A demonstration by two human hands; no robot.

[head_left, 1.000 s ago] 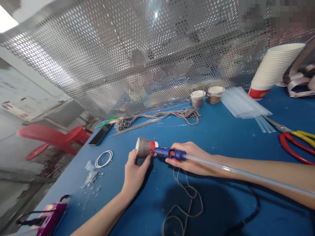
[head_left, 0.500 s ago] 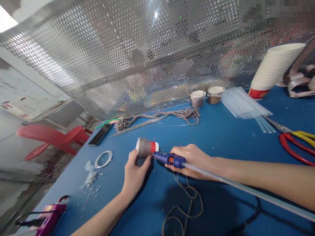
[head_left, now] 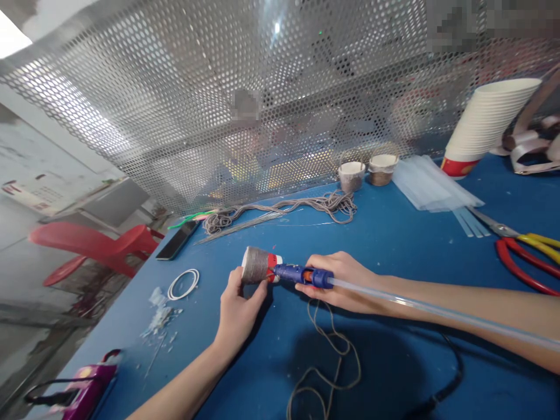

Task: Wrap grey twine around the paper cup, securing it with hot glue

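Note:
A paper cup (head_left: 256,265) lies on its side, most of it wound with grey cord and a red band showing near its right end. My left hand (head_left: 240,306) grips the cup from the near side, thumb and fingers around it. In my right hand (head_left: 335,280) is a blue hot glue gun (head_left: 291,273), its nozzle at the edge between the cord and the red band. A long clear glue stick (head_left: 394,298) sticks out of the gun's back. Loose grey cord (head_left: 336,350) trails over the blue table (head_left: 245,373) below my right hand.
Behind lie a bundle of grey cord (head_left: 324,204) and a phone (head_left: 177,242). Two wrapped cups (head_left: 352,177), clear glue sticks, scissors (head_left: 510,230) and a paper cup stack (head_left: 485,125) stand or lie to the right. A white ring (head_left: 184,284), scraps and a purple power strip (head_left: 90,391) are at left.
The glue gun's nozzle has moved slightly up and onto the cup by the cord's edge. More of the red band shows, and the cup appears slightly turned in my left hand.

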